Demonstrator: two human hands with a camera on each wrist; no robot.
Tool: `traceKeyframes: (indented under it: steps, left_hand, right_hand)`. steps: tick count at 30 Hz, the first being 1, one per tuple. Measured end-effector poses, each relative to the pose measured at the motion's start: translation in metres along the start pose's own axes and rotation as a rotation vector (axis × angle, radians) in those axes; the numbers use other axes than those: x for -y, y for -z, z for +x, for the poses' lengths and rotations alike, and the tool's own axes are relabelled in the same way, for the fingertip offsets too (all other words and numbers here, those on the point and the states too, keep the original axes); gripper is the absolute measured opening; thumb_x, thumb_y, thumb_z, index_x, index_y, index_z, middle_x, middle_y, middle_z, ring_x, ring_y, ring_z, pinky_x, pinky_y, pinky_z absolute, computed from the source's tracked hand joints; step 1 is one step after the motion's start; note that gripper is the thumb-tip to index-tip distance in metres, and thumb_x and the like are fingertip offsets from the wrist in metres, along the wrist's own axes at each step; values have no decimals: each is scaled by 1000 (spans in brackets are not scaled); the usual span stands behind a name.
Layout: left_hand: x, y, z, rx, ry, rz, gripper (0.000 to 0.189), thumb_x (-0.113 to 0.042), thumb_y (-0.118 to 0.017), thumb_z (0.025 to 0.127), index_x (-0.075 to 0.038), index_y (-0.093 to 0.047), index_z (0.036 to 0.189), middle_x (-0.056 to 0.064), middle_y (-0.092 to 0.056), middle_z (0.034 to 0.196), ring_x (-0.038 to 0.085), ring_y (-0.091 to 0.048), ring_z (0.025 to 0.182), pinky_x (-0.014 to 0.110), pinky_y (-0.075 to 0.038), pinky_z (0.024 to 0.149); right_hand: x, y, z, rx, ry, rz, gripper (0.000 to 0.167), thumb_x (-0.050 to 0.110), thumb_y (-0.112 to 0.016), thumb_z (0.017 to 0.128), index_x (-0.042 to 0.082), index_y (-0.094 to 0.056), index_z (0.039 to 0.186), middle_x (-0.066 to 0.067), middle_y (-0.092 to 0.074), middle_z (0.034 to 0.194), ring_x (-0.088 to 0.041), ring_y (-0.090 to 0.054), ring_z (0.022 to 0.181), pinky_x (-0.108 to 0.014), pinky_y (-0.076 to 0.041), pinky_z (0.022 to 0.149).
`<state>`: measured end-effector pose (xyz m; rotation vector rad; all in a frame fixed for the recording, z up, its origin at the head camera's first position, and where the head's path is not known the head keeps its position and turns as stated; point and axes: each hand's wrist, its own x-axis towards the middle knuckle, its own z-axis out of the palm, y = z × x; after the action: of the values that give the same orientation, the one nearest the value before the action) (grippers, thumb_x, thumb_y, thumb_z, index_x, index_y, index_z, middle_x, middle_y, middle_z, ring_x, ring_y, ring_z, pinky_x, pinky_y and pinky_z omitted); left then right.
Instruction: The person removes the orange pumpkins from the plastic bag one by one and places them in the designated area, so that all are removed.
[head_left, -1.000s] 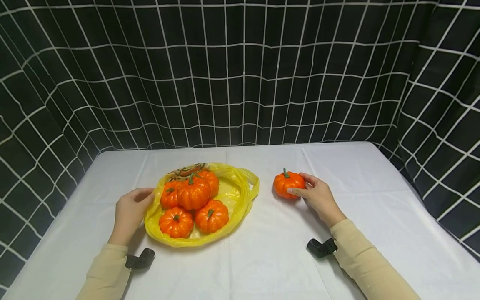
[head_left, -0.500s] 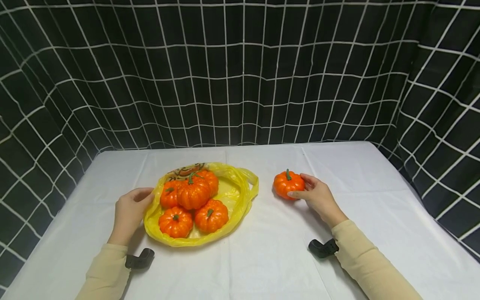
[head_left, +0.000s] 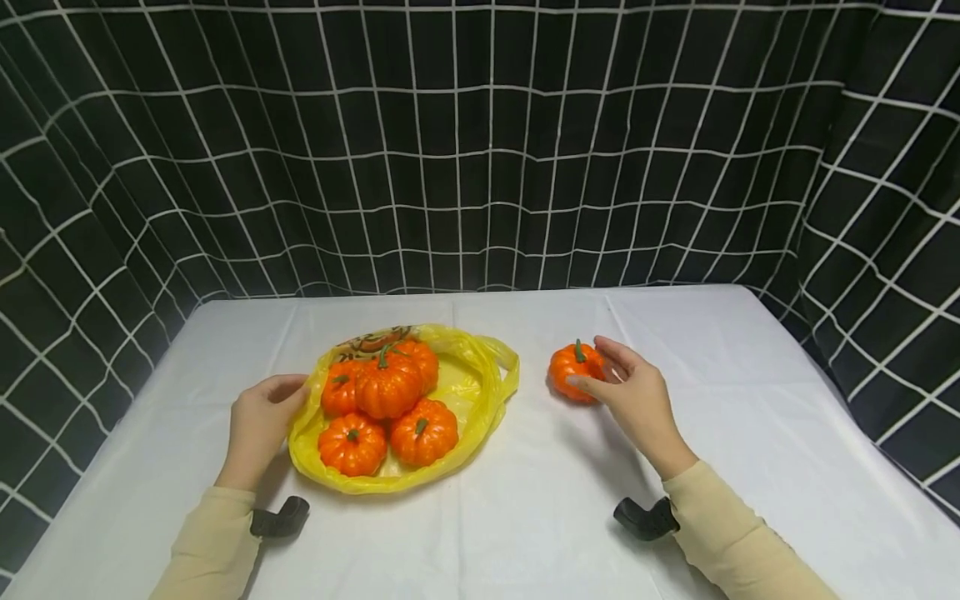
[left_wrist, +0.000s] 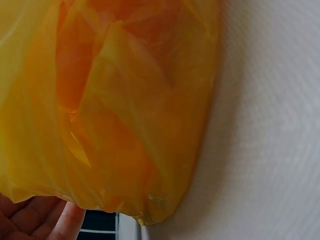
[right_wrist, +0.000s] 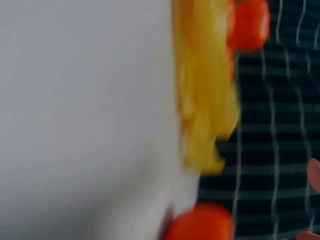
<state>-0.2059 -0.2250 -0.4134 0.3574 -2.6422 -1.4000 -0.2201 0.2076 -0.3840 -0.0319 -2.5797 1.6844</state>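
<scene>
A yellow plastic bag lies on the table with its mouth spread wide, and several small orange pumpkins with green stems sit inside it. At the bag's left rim my left hand pinches the plastic; in the left wrist view its fingers show partly behind the bag's edge. Right of the bag, a single pumpkin stands upright on the table. My right hand hovers beside it with thumb and fingers spread, overlapping its right side. In the blurred right wrist view, fingertips appear apart from that pumpkin.
A white cloth covers the table. Dark curtains with a white grid surround it at the back and sides. Each wrist bears a black camera mount. A loop handle of the bag sticks out toward the lone pumpkin.
My right hand has let go of the lone pumpkin and lifted slightly, its fingers spreading apart. The left hand, the bag and the pumpkins inside it stay where they were.
</scene>
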Motion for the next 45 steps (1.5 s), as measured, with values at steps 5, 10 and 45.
traceKeyframes:
  steps: [5,10,45]
  left_hand:
    - [-1,1,1,-11,-19,1,37,-24,-59,99,0,-64,127,24,-64,131,38,-55,129,51,-45,110]
    - [0,1,2,-5,-13,2,38,-24,-59,99,0,-63,128,24,-63,132,38,-54,130,52,-42,111]
    - [2,-1,0,-17,-41,-6,36,-23,-60,98,1,-65,125,25,-65,128,38,-58,125,49,-48,107]
  right_hand:
    - [21,-25,-9,95,47,11,80,27,-85,78,9,-48,146,-11,-52,150,-28,-53,136,-37,-46,109]
    - [30,-52,-5,201,82,60,81,21,-86,76,4,-47,146,-13,-49,151,-27,-48,141,-35,-44,111]
    - [73,-164,-1,356,130,10,83,27,-89,73,6,-51,144,-11,-53,148,-30,-51,136,-44,-43,114]
